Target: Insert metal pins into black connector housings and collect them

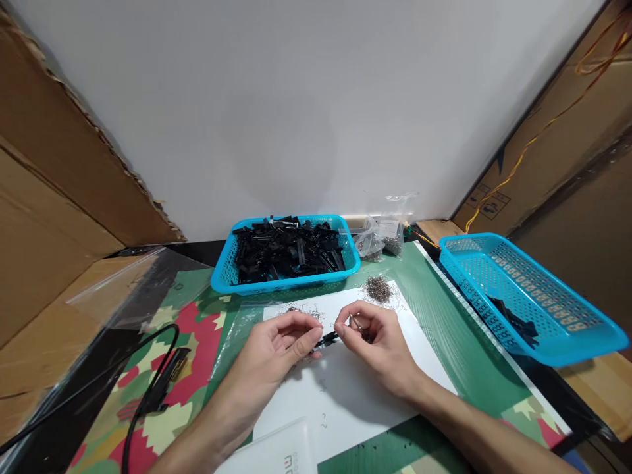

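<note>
The left hand (pixel 281 342) pinches a small black clip (pixel 326 340) above the white sheet (pixel 355 388). At 3 o'clock of it, the right hand (pixel 380 342) pinches a thin metal spring (pixel 356 322). It is better to hold the clip steady and bring the spring in slowly. The spring pile (pixel 378 288) lies at 12 o'clock.

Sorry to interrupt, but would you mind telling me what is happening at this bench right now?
A person is working over a white sheet on the table. The left hand and the right hand together pinch a small black part between their fingertips. A little heap of tiny metal springs lies on the sheet just beyond. Behind it, a blue basket is full of black parts, and a second blue basket on the right holds only a few.
</note>
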`<state>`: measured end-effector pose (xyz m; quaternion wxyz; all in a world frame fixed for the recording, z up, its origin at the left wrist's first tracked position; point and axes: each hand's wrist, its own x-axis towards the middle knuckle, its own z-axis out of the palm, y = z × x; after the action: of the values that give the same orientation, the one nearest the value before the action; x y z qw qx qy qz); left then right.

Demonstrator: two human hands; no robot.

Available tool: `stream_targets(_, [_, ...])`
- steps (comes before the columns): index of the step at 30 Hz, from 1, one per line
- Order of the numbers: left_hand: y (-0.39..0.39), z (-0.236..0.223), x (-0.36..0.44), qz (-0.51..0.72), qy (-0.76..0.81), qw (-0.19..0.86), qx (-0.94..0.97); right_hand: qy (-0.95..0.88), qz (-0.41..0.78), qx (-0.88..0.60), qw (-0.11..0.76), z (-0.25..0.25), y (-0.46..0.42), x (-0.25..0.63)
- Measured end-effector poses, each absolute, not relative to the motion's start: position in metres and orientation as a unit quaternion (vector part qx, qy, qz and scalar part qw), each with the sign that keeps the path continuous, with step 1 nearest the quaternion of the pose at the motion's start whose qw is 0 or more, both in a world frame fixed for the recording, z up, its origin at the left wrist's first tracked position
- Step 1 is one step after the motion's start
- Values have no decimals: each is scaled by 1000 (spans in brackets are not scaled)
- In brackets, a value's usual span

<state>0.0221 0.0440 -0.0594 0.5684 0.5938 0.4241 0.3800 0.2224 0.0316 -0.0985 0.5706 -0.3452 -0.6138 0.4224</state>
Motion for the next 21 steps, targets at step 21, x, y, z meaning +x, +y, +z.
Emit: stream_targets(21, [45, -64, 18, 414, 374, 613, 559, -790, -21, -274, 548, -104, 19, 224])
